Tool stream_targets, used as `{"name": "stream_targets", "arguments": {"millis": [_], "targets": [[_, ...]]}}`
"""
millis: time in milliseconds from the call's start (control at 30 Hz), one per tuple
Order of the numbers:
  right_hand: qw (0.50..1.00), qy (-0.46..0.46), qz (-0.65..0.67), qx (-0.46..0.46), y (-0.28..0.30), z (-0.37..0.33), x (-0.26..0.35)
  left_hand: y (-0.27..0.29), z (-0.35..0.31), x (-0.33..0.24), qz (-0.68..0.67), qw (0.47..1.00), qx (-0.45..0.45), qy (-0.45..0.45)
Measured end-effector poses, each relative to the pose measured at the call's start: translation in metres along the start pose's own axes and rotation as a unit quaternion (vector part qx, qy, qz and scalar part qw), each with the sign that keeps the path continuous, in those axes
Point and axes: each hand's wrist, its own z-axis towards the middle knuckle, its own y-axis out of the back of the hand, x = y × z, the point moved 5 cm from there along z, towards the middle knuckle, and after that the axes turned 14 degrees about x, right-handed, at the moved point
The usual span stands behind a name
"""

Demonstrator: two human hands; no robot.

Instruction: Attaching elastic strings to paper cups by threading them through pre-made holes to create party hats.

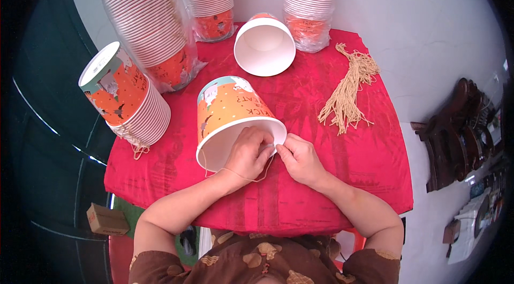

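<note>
An orange paper bucket [235, 104] with a white rim lies on its side, its mouth toward me. Inside that mouth, by the right part of the rim, my left hand [249, 152] is closed with thumb and fingers together. Just outside the same spot my right hand [301, 161] pinches with bent fingers, close against the rim. A thin tan cord [239, 174] hangs from the left side of the rim, loops over my left wrist and rises to the fingertips of both hands. The cord's end is hidden between my fingers.
A bundle of tan cords [350, 88] lies at the right on the red tablecloth [300, 198]. Another paper bucket [265, 48] lies behind, its mouth toward me. A nested stack of buckets [126, 96] with cords stands upside down at left. Tall wrapped stacks [139, 16] line the back.
</note>
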Motion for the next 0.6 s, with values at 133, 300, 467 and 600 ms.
{"name": "stream_targets", "arguments": {"millis": [133,300,467,600], "targets": [[1.000,-0.002,-0.009,0.007,0.000,0.000,0.002,-0.001,0.003,0.003,-0.013,1.000,0.000,0.010],[1.000,-0.006,0.001,0.001,-0.001,0.001,0.001,-0.003,0.004,0.005,-0.008,1.000,0.018,0.022],[1.000,-0.028,0.001,0.001,0.001,0.002,0.002,0.001,-0.001,0.014,-0.114,0.988,0.002,0.108],[0.999,-0.048,-0.003,0.006,0.002,0.003,0.003,0.002,-0.003,0.018,-0.075,0.988,0.032,0.130]]}}
